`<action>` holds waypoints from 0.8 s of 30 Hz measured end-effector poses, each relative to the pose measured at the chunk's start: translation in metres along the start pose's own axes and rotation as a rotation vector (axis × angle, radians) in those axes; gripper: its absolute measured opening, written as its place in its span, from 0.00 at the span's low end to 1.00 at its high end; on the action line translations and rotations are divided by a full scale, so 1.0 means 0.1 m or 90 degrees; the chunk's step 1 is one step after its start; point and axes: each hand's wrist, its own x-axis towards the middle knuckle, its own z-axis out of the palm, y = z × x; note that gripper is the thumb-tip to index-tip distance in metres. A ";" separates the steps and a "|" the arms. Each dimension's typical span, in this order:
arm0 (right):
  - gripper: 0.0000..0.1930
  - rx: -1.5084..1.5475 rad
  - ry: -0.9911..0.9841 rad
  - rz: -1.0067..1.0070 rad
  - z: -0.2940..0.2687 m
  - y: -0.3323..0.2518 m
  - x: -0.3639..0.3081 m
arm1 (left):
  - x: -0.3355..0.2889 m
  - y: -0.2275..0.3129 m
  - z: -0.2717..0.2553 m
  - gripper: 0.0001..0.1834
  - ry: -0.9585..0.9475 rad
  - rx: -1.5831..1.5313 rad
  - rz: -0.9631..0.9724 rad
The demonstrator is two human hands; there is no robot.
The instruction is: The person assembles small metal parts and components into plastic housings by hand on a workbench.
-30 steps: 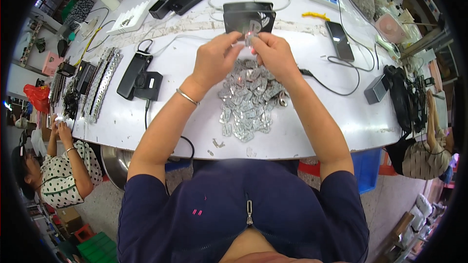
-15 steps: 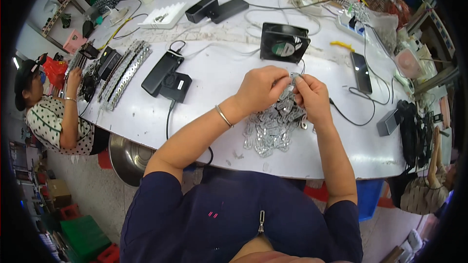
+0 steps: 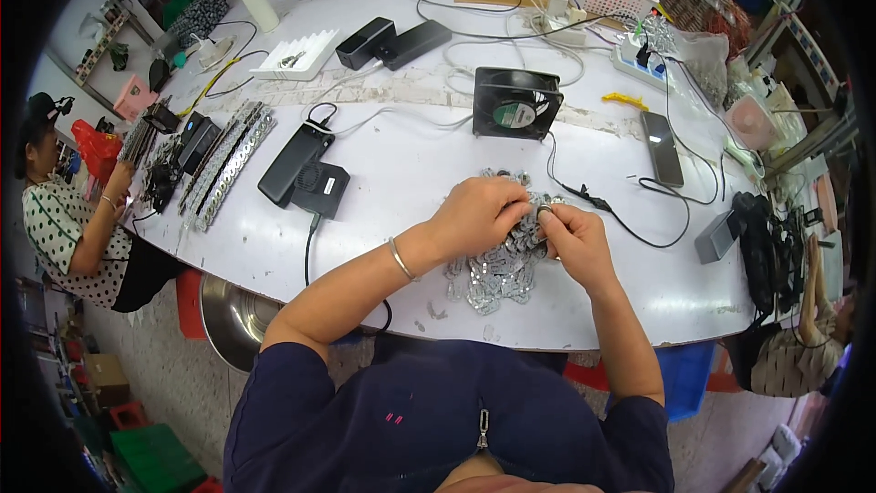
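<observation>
A heap of small, flat, silver metal pieces (image 3: 497,281) lies on the white table in front of me. My left hand (image 3: 476,217) is over the heap's left side, thumb and fingers pinched together; what they hold, if anything, cannot be made out. Close beside it, my right hand (image 3: 578,242) pinches a small dark-and-silver metal piece (image 3: 545,211) between thumb and forefinger. The two sets of fingertips are a short way apart, with more silver pieces showing between and behind them.
Beyond the heap stands a black square fan (image 3: 516,103). Left of my hands is a black device (image 3: 297,164) with a cable. Metal strips (image 3: 233,164) lie farther left, near a co-worker (image 3: 78,210). A phone (image 3: 662,148) and dark cables lie on the right.
Both hands have come down and nearer to me, from above the heap's far end to right over it. The whole view has also shifted slightly.
</observation>
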 end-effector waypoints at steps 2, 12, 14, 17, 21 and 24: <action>0.10 0.022 0.015 0.008 -0.03 -0.01 -0.01 | -0.04 -0.01 -0.02 0.06 0.000 0.005 -0.012; 0.11 -0.054 0.037 -0.013 -0.18 0.01 0.08 | -0.03 -0.40 -0.20 0.07 -0.040 0.128 -0.097; 0.12 -0.063 0.008 0.000 -0.21 0.00 0.08 | -0.03 -0.31 -0.27 0.08 -0.028 0.088 -0.145; 0.12 -0.004 0.000 0.019 -0.17 -0.04 0.06 | 0.03 -0.28 -0.26 0.10 -0.012 -0.067 -0.186; 0.12 -0.037 0.002 0.020 -0.06 -0.16 0.10 | 0.05 -0.17 -0.23 0.10 0.005 -0.152 -0.237; 0.13 -0.035 0.010 -0.017 0.02 -0.15 0.16 | 0.07 -0.14 -0.21 0.10 0.035 -0.154 -0.216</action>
